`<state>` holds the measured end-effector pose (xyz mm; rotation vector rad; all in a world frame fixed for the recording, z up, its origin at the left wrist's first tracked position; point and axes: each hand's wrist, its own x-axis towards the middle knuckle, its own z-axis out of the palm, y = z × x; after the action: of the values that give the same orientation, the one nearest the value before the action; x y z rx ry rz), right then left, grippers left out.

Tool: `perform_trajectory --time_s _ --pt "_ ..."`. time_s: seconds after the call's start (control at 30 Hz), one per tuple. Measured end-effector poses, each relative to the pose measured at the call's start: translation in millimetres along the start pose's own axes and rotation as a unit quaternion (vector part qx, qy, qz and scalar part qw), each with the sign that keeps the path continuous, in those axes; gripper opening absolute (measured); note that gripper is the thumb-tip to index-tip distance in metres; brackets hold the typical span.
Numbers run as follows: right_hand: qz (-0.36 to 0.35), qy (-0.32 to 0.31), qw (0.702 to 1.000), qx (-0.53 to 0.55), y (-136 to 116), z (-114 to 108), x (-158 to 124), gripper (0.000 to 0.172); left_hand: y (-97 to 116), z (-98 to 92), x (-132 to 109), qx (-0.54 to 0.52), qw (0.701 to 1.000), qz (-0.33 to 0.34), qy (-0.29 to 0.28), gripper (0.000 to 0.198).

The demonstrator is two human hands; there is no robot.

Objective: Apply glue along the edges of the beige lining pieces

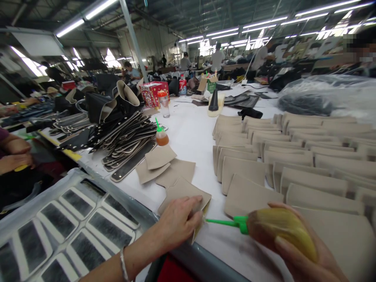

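Observation:
My right hand (305, 243) is wrapped round a squeeze bottle (279, 231) of yellow-brown liquid, held on its side. Its long green nozzle (223, 222) points left, with the tip close to the edge of a beige panel (182, 190). My left hand (179, 219) grips that panel at the table's front edge, fingers on top and thumb near the nozzle tip. A yellowish underside shows along the panel's right edge. More beige pieces (161, 156) lie loosely stacked just beyond it. Standing rows of beige panels (243, 172) fill the right side of the table.
Black straps (129, 137) are piled at the left. Behind the loose pieces stand a small green-capped bottle (162, 138) and a clear tumbler (165, 105). A tray of dark rectangles (88, 199) sits front left. Another person's hands (17, 156) show at the far left.

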<state>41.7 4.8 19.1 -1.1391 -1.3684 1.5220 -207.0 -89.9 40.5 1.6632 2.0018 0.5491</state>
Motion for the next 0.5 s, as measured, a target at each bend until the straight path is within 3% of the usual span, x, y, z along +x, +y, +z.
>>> perform_trajectory --time_s 0.1,0.17,0.23,0.37,0.43,0.5 --pt "0.054 0.051 0.990 0.118 -2 -11 10 0.086 -7 -0.4 -5 0.056 0.993 -0.039 0.100 0.038" --pt "0.062 0.064 0.983 0.163 -3 -17 13 0.088 -14 0.4 -8 0.127 0.968 -0.081 0.203 0.040" --pt "0.072 0.069 0.973 0.208 -2 -20 14 0.083 -21 2.0 -11 0.178 0.944 -0.114 0.253 0.043" --pt "0.123 0.079 0.946 0.290 -5 -25 15 0.060 -28 1.5 -14 0.130 0.950 -0.202 0.201 0.049" --pt "0.141 0.083 0.935 0.315 -8 -27 17 0.054 -31 -4.2 -15 0.038 0.951 -0.245 0.187 0.053" --pt "0.138 0.087 0.931 0.325 -10 -30 18 0.053 -33 -14.5 -16 -0.088 0.952 -0.226 0.186 0.047"
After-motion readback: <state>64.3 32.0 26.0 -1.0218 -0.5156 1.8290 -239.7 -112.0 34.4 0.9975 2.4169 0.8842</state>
